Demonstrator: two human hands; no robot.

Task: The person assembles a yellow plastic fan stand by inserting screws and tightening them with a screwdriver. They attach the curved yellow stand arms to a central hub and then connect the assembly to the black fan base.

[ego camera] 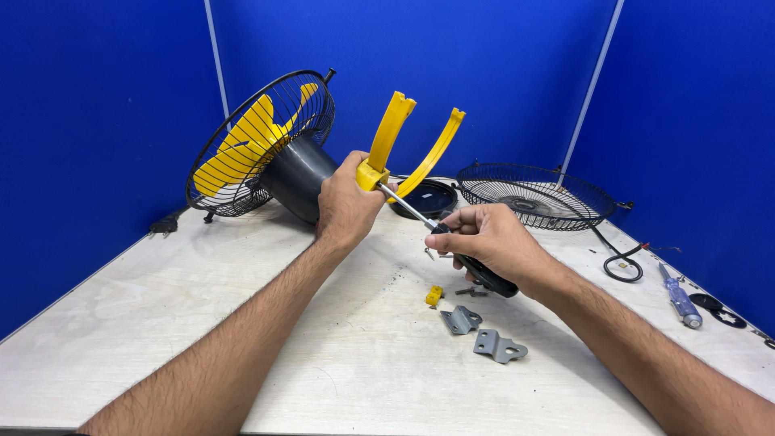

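Observation:
My left hand (347, 206) grips the base of a yellow forked bracket (391, 137), which joins the dark grey motor housing (297, 173) of a fan lying on its side. Its yellow blades (242, 141) sit inside a black wire guard (266, 105). My right hand (492, 238) holds a black-handled screwdriver (484, 276). The screwdriver's metal shaft (406, 207) points up-left, its tip at the yellow bracket's base beside my left fingers.
On the pale wooden table (161, 323) lie two grey metal brackets (483, 333), a small yellow piece (434, 295) and screws (471, 291). A loose wire guard (534, 196) and a black round cap (428, 198) sit behind. A blue screwdriver (680, 296) and black cable (622, 262) lie right.

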